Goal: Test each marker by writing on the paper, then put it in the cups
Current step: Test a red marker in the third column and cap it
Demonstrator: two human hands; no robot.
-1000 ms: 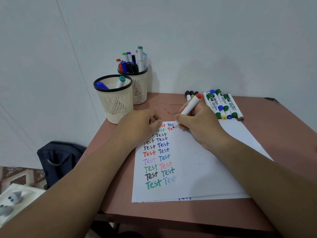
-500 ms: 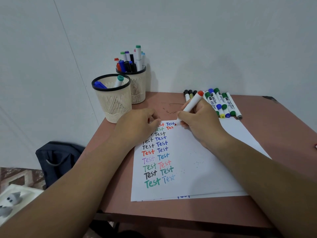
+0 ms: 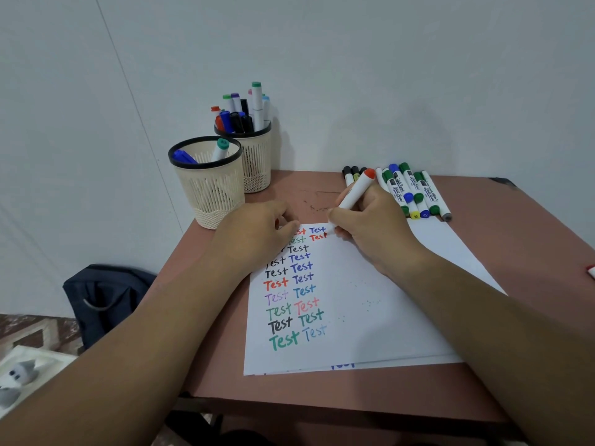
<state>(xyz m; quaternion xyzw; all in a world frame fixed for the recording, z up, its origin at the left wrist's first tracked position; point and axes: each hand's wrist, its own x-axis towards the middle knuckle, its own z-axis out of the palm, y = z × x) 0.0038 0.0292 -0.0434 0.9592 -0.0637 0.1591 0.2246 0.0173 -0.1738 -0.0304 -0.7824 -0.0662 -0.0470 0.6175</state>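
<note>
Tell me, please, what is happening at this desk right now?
A person is testing markers. The right hand holds a red-capped marker, its tip at a red "Test" near the top of the paper, while the left hand rests on the sheet. Two mesh cups hold markers; a row of markers lies at the table's far edge.

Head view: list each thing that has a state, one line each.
Red marker: uncapped, tilted, tip on the paper.
Right hand: grips the red marker.
Left hand: rests on the paper.
Paper: flat, two columns of "Test" written.
Near cup: upright, two markers inside.
Far cup: upright, full of markers.
Loose markers: capped, lying on the table.
</note>
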